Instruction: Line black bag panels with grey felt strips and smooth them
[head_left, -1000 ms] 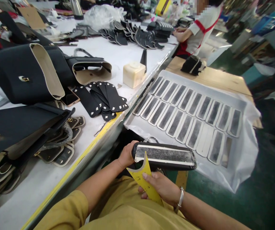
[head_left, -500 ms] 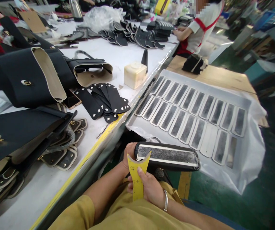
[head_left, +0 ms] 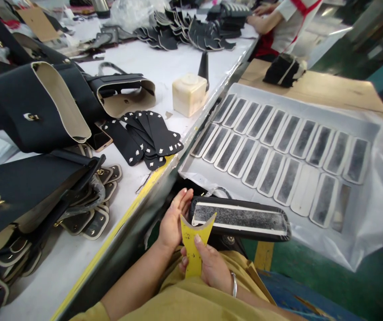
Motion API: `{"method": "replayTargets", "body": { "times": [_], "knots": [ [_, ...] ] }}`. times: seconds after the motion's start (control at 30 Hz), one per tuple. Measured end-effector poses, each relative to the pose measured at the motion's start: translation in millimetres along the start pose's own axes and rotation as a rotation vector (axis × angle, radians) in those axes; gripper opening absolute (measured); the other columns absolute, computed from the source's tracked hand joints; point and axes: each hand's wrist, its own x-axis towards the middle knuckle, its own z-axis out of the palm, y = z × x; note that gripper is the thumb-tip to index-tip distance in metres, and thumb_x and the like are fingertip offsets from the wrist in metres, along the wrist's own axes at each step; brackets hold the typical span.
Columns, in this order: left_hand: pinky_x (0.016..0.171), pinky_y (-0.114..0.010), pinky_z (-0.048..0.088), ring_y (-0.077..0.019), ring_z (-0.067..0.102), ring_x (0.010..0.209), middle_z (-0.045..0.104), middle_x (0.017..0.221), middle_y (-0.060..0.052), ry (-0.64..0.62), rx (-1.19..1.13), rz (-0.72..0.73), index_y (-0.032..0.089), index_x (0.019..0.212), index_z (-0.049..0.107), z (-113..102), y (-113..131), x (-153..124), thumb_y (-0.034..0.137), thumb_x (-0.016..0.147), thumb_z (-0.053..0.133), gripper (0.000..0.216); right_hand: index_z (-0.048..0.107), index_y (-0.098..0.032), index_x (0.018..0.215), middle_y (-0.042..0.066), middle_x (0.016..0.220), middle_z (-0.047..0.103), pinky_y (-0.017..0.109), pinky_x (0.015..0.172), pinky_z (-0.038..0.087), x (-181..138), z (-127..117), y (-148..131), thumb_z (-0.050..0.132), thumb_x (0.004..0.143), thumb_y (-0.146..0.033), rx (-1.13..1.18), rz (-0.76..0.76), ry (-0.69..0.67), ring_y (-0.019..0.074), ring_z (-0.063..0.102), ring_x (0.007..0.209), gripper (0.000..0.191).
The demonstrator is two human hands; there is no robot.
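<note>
In my right hand (head_left: 213,263) I grip a yellow forked piece (head_left: 196,243), flat like a template, its curved notch pointing up. A black bag (head_left: 278,238) lies across my lap, its base panel (head_left: 238,217) turned up, with a grey speckled strip framed by a pale border. My left hand (head_left: 174,218) is beside the bag's left end, fingers stretched out and palm turned towards it. Whether its fingertips touch the bag I cannot tell. The yellow piece overlaps the bag's near left part in view.
Right of the bag, rows of pale-edged panels (head_left: 275,174) lie on a plastic-covered board (head_left: 375,133). On the white table (head_left: 165,187) are black bags (head_left: 14,107), dark straps (head_left: 144,138) and a cream container (head_left: 189,96). A person (head_left: 285,26) works at the far side.
My left hand has opened and straightened its fingers at the bag's end, where it was holding on before. The yellow piece stays in my right hand. The view has shifted slightly.
</note>
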Motion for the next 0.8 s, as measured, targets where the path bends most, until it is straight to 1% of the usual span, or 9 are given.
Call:
{"method": "replayTargets", "body": {
  "times": [0.07,0.1,0.17,0.27,0.37,0.47,0.63,0.8],
  "knots": [
    [0.108,-0.041,0.033,-0.0271,0.039,0.13,0.048,0.138,-0.008,-0.045,-0.051,-0.084,0.021,0.122,0.058,14.0,-6.1,3.8,0.063,0.083,0.043,0.059,0.06,-0.018,0.078,0.001,0.068,0.063,0.03,0.06,0.048,1.0,-0.4,-1.0,0.071,0.059,-0.066,0.016,0.003,-0.014,0.0121,0.054,0.053,0.052],
    [0.107,-0.041,0.034,-0.0284,0.04,0.129,0.047,0.138,-0.009,-0.055,-0.068,-0.103,0.02,0.122,0.058,18.6,-9.0,5.7,0.068,0.082,0.039,0.065,0.06,-0.018,0.077,0.001,0.068,0.063,0.029,0.059,0.048,1.7,-1.0,-1.3,0.071,0.059,-0.065,0.021,0.005,-0.024,0.0117,0.054,0.052,0.052],
    [0.107,-0.041,0.034,-0.0293,0.04,0.129,0.048,0.137,-0.009,-0.054,-0.09,-0.112,0.019,0.122,0.059,22.6,-13.4,8.0,0.072,0.08,0.037,0.071,0.062,-0.018,0.074,0.001,0.065,0.062,0.027,0.056,0.046,3.5,-3.1,-1.7,0.071,0.06,-0.064,0.027,0.008,-0.052,0.0112,0.053,0.051,0.05],
    [0.108,-0.041,0.033,-0.0299,0.039,0.129,0.048,0.137,-0.009,-0.067,-0.056,-0.094,0.018,0.121,0.06,21.2,-15.7,7.6,0.075,0.079,0.034,0.075,0.064,-0.017,0.069,0.001,0.061,0.061,0.026,0.053,0.043,7.2,-7.9,-1.3,0.068,0.064,-0.065,0.038,0.006,-0.109,0.0107,0.052,0.048,0.048],
    [0.108,-0.041,0.033,-0.031,0.039,0.129,0.045,0.14,-0.008,-0.098,0.061,-0.084,0.018,0.119,0.062,18.3,-16.4,6.4,0.075,0.08,0.03,0.077,0.067,-0.018,0.07,0.0,0.062,0.062,0.026,0.053,0.044,11.9,-13.3,0.7,0.069,0.064,-0.063,0.063,0.007,-0.167,0.0104,0.052,0.048,0.046],
    [0.107,-0.041,0.034,-0.0306,0.042,0.127,0.048,0.137,-0.008,-0.107,0.205,-0.065,0.019,0.119,0.062,15.2,-19.4,8.1,0.074,0.081,0.027,0.075,0.067,-0.019,0.073,-0.001,0.063,0.061,0.027,0.054,0.044,16.9,-17.5,5.0,0.069,0.067,-0.061,0.096,0.011,-0.212,0.0098,0.05,0.048,0.042],
    [0.107,-0.04,0.033,-0.0295,0.043,0.124,0.056,0.126,-0.009,-0.119,0.463,0.058,0.02,0.113,0.064,10.4,-25.1,14.3,0.068,0.086,0.025,0.067,0.062,-0.019,0.074,-0.004,0.06,0.056,0.022,0.053,0.041,23.5,-18.0,12.9,0.067,0.072,-0.059,0.148,0.023,-0.246,0.0057,0.046,0.046,0.04],
    [0.106,-0.039,0.032,-0.0251,0.049,0.116,0.059,0.117,-0.009,-0.11,0.707,0.185,0.017,0.107,0.064,14.0,-22.8,16.7,0.06,0.091,0.02,0.063,0.059,-0.017,0.069,-0.005,0.057,0.051,0.022,0.052,0.041,27.5,-18.1,14.8,0.068,0.068,-0.062,0.146,0.017,-0.276,0.0049,0.043,0.044,0.046]
  ]
}}
